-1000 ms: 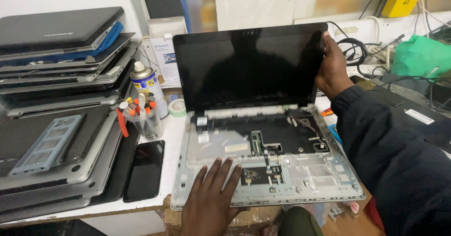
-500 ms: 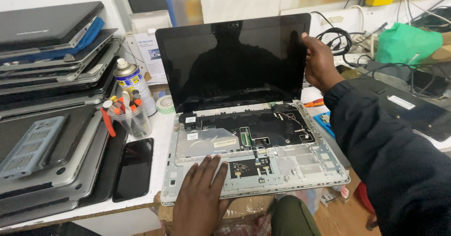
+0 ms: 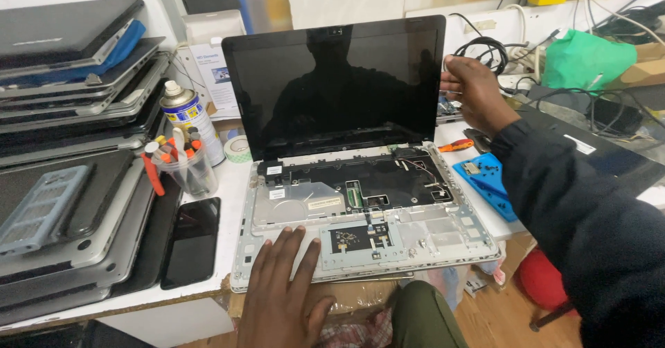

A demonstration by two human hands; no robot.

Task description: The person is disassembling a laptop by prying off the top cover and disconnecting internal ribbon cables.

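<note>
From the head view I look down on an opened laptop [image 3: 360,181] with its keyboard removed, sitting on the white surface [image 3: 222,202]. I take this laptop as my landmark. Its dark screen [image 3: 336,84] stands upright at the far side, and the bare silver base [image 3: 415,233] lies flat toward me, with black inner parts and a small circuit board showing near the front middle.

My left hand [image 3: 284,292] lies flat on the front left corner of the laptop base, fingers spread wide, palm down, gripping nothing. My right hand [image 3: 474,95] is at the right edge of the screen, fingers loosely open and touching or just beside the bezel; I cannot tell whether it truly grips the edge. The dark sleeve [image 3: 589,216] runs back from it, to the right of the laptop.

Left of the laptop a black phone [image 3: 192,240] lies face up on the surface. Behind the phone stands a clear cup of tools [image 3: 179,164], with a spray can [image 3: 183,112] just behind it and a roll of tape [image 3: 239,148] beside the screen hinge. Further left is a stack of closed laptops [image 3: 69,147]. Right of the laptop lies a blue plastic piece [image 3: 488,181], with an orange-handled screwdriver [image 3: 457,145] just behind it. Beyond the right hand are tangled cables [image 3: 485,46] and a green bag [image 3: 585,60].
</note>
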